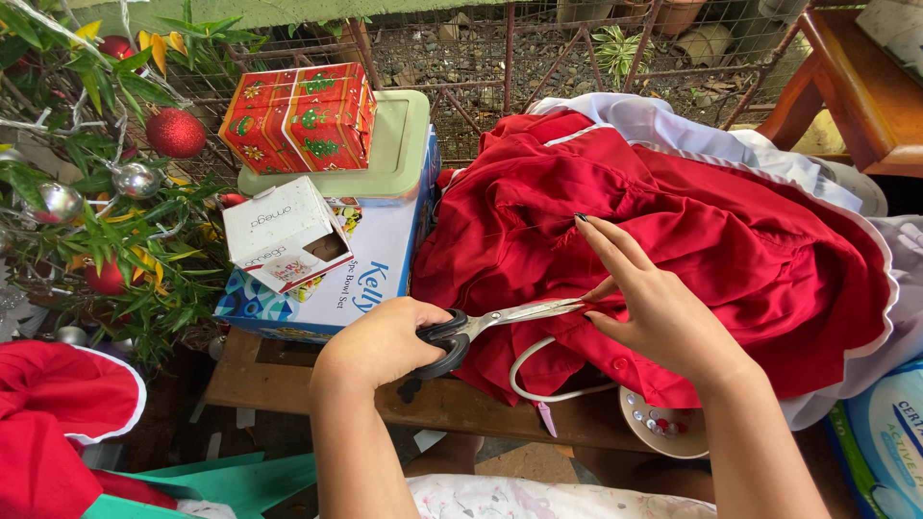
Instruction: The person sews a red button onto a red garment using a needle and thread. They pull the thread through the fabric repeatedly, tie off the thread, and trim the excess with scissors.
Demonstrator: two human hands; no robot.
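At the far left stands a decorated tree (pixel 96 173) hung with red and silver baubles, and below it lies a red cloth with white trim (pixel 58 404). Next to the tree, on the wooden worktop (pixel 288 384), a blue and white box (pixel 370 264) carries a small white carton (pixel 279 231), a pale green lid (pixel 404 144) and a red gift box (pixel 300 117). The left hand (pixel 385 341) has its grip closed through the black handles of the scissors (pixel 490 322), whose blades point right. Their tips meet the red garment (pixel 692 231) heaped on the worktop, where the right hand (pixel 654 303) pinches the fabric at the blade tips, index finger stretched out. A white cord loop (pixel 538 380) hangs beneath, beside a small dish of beads (pixel 663 423).
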